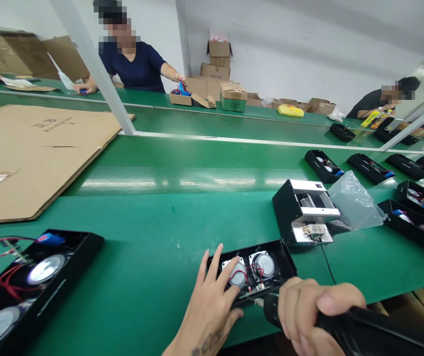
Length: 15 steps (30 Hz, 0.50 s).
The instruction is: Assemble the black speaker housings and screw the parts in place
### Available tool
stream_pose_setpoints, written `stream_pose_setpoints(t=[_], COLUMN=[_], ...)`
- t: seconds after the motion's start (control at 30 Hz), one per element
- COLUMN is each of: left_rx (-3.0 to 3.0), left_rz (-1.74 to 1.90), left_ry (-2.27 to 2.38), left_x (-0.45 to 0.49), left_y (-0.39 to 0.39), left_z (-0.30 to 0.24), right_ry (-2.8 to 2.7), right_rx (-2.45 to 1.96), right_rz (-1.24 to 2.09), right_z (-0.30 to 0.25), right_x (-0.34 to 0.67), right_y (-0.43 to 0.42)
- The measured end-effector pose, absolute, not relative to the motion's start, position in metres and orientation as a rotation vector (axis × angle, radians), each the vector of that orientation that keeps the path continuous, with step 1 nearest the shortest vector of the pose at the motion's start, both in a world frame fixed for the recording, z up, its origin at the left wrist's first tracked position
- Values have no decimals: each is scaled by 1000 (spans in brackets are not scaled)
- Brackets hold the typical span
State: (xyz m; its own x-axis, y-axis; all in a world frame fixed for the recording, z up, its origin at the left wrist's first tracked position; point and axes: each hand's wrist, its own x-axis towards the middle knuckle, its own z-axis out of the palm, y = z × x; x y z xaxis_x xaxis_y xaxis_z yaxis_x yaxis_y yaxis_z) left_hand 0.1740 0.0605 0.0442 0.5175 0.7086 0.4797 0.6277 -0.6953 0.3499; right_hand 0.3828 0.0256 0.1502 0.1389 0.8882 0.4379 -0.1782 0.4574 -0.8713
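Note:
My left hand [212, 301] lies spread over an open black speaker housing [271, 262], with the fingertips on and beside a round speaker driver [237, 274]. A second driver [261, 266] sits next to it, and red and black wires run between them. My right hand [310, 316] is closed around a black hand tool [375, 329]. The tool's thin tip [259, 301] reaches the near edge of the housing, close to a small circuit board. The contact point is partly hidden by my hands.
On the green bench stand another open housing [29, 289], a black-and-white device [303, 212] with a cable, a clear plastic bag [356, 201] and several black housings [408, 222]. A cardboard sheet [37, 158] lies at left. Two co-workers [133, 64] work beyond a white frame post [93, 64].

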Motion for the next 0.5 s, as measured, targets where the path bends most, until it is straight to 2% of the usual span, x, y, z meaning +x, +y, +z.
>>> stream_pose_setpoints(t=[0.1, 0.37, 0.5], left_rx=[2607, 2519, 2542], left_rz=[997, 1081, 1105], left_ry=[1126, 1062, 1054], left_x=[178, 179, 180], left_y=[67, 68, 70], left_z=[41, 38, 38], right_ry=[-1246, -1264, -1178], right_rx=[-708, -708, -848], right_rz=[846, 994, 989], right_z=[147, 134, 134], right_x=[360, 350, 341], right_y=[33, 35, 34])
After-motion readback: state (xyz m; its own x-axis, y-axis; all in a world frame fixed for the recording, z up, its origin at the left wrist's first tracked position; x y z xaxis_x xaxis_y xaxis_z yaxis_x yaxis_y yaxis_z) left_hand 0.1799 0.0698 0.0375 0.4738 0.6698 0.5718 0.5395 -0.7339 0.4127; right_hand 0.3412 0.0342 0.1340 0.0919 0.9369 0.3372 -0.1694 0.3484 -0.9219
